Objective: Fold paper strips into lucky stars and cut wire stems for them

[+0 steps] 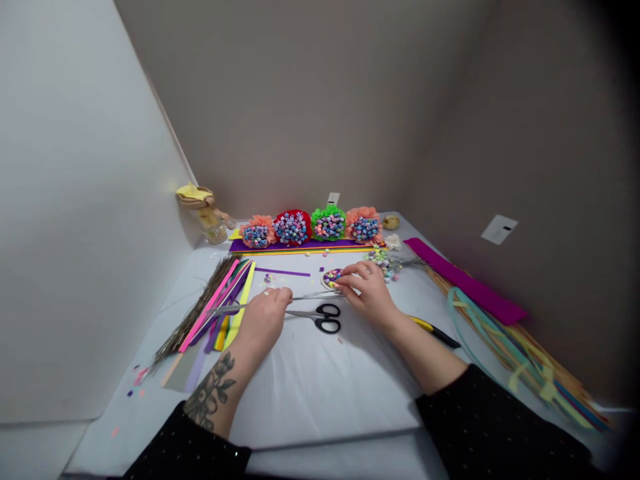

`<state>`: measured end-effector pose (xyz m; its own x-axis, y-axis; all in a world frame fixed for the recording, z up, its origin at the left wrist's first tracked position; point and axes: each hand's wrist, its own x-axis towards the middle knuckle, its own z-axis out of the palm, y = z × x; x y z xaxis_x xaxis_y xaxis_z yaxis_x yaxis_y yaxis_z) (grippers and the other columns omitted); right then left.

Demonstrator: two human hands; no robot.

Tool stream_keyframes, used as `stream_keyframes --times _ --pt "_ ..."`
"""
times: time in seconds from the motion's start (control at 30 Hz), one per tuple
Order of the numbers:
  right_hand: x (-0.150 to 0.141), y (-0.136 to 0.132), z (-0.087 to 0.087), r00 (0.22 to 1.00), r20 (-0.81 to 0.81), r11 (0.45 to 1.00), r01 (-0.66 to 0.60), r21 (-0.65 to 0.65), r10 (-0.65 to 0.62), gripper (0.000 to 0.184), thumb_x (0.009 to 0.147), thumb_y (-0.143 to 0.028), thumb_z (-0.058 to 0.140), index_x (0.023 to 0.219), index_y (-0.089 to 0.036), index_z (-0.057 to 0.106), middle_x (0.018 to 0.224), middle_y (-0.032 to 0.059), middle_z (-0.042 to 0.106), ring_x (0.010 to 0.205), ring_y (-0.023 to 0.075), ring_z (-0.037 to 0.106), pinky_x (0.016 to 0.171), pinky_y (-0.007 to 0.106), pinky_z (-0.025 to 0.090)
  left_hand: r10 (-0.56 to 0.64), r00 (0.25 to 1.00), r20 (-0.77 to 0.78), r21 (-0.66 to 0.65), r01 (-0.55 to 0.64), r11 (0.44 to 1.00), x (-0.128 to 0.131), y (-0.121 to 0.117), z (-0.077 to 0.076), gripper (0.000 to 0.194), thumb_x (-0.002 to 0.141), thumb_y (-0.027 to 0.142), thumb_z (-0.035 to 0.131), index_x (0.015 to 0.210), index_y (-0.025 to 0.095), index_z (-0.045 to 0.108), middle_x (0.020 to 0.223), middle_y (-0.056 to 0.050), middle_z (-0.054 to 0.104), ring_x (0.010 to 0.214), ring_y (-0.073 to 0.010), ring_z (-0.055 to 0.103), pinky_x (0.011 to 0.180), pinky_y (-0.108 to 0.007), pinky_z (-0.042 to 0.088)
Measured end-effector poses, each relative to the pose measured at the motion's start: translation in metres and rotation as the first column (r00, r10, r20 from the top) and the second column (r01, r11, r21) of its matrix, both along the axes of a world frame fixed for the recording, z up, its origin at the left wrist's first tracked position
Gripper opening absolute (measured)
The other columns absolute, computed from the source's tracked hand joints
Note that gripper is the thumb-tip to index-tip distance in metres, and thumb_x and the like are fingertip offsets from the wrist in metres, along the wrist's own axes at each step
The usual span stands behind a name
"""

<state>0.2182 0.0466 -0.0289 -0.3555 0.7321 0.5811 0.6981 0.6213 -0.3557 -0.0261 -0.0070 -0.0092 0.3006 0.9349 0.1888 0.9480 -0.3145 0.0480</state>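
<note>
My left hand (264, 315) is closed round a bundle of thin wires (313, 295), whose ends stick out on both sides of the fist. My right hand (367, 288) has thumb and fingers pinched at the right end of the wires, over a small round dish (324, 283) of tiny coloured paper pieces. Whether a paper piece sits between these fingertips is too small to make out. Scissors (327, 319) with black handles lie just below the wires, their blades running toward my left hand. Strips of coloured paper (245, 300) lie to the left of that hand.
Paper flowers (293, 228) with beaded-looking centres line the back on a stack of coloured sheets (300, 249). Brown twigs (200, 307) lie at left. A yellow-and-black cutter (434, 330) rests beside my right forearm. Ribbons (520, 360) and a magenta roll (465, 280) lie along the right edge.
</note>
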Motion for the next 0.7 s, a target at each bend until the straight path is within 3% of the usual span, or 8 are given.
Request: stream_keyframes --times 0.17,0.3,0.5,0.57,0.7 --pt "0.0 0.002 -0.002 0.995 0.09 0.999 -0.029 -0.034 0.032 0.016 0.085 -0.022 0.053 0.078 -0.024 0.068 0.088 0.0037 0.067 0.096 0.023 0.048 0.084 0.039 0.031 -0.04 0.996 0.077 0.003 0.04 0.999 -0.003 0.001 -0.004 0.019 0.088 0.015 0.043 0.1 0.017 0.057 0.091 -0.008 0.066 0.089 -0.0214 0.059 0.082 -0.034 0.045" --pt "0.01 0.008 -0.002 0.993 0.096 0.997 0.069 0.037 -0.072 0.019 0.085 -0.022 0.053 0.073 -0.024 0.068 0.086 0.0029 0.068 0.095 0.0237 0.047 0.084 0.04 0.03 -0.067 0.993 0.099 -0.019 0.069 0.997 -0.004 0.001 -0.007 0.029 0.083 0.008 0.044 0.108 0.017 0.058 0.103 -0.01 0.066 0.099 -0.0224 0.058 0.09 -0.037 0.044" --pt "0.034 0.02 0.005 0.97 0.043 0.967 0.233 0.102 -0.238 0.021 0.085 -0.019 0.051 0.072 -0.025 0.067 0.087 0.0035 0.067 0.096 0.0254 0.047 0.084 0.041 0.031 0.012 0.996 0.085 -0.021 -0.01 1.0 -0.016 0.005 0.001 0.037 0.08 0.005 0.043 0.11 0.017 0.061 0.108 -0.01 0.066 0.101 -0.0223 0.059 0.092 -0.034 0.044" --pt "0.043 0.023 0.008 0.951 0.012 0.944 0.304 0.124 -0.308 0.021 0.084 -0.018 0.051 0.072 -0.024 0.067 0.089 0.0054 0.067 0.095 0.0266 0.046 0.083 0.042 0.032 0.057 0.995 0.086 -0.002 -0.057 0.998 -0.028 0.007 0.007 0.039 0.081 0.006 0.04 0.111 0.018 0.062 0.111 -0.009 0.066 0.104 -0.0207 0.059 0.093 -0.031 0.042" --pt "0.062 0.028 0.011 0.887 -0.097 0.877 0.46 0.14 -0.451 0.019 0.083 -0.019 0.05 0.076 -0.022 0.068 0.091 0.009 0.064 0.093 0.0281 0.047 0.08 0.043 0.034 0.334 0.939 0.082 0.086 -0.34 0.936 -0.062 0.005 0.022 0.036 0.084 0.015 0.04 0.109 0.019 0.064 0.114 -0.008 0.066 0.104 -0.0227 0.059 0.09 -0.03 0.043"
